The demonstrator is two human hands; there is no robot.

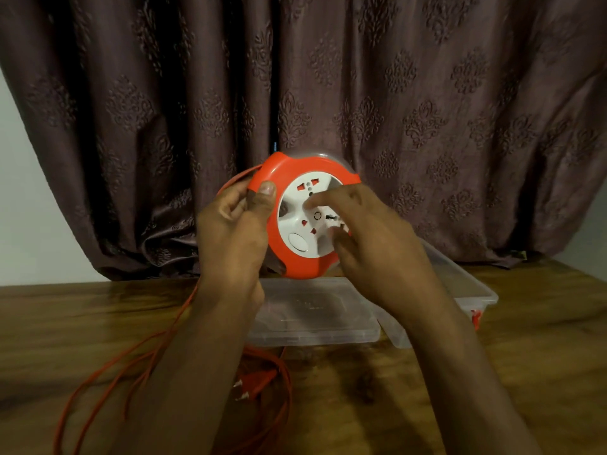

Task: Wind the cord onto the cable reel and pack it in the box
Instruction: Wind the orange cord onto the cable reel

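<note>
Winding step in hand. Held cable reel [303,215] above box [328,310], left hand [230,221] gripping rim at 9 o'clock, right hand [371,238] fingering white hub, grip unclear. Most cord [108,372] lay loose on tabletop [525,356] at 7 o'clock. Next likely: crank hub, feed slack evenly.

Cable reel [303,215] held up above the table [492,372], before the curtain [427,110] along the far edge. Left hand [235,224] at its left rim, right hand [368,231] on its face. Below the reel — lid [312,313] flat on the table, box [466,287] just right of it. Cord [108,379] trails from the reel's left side down to the near-left part; plug [253,384] near the near edge, before the lid.
</note>
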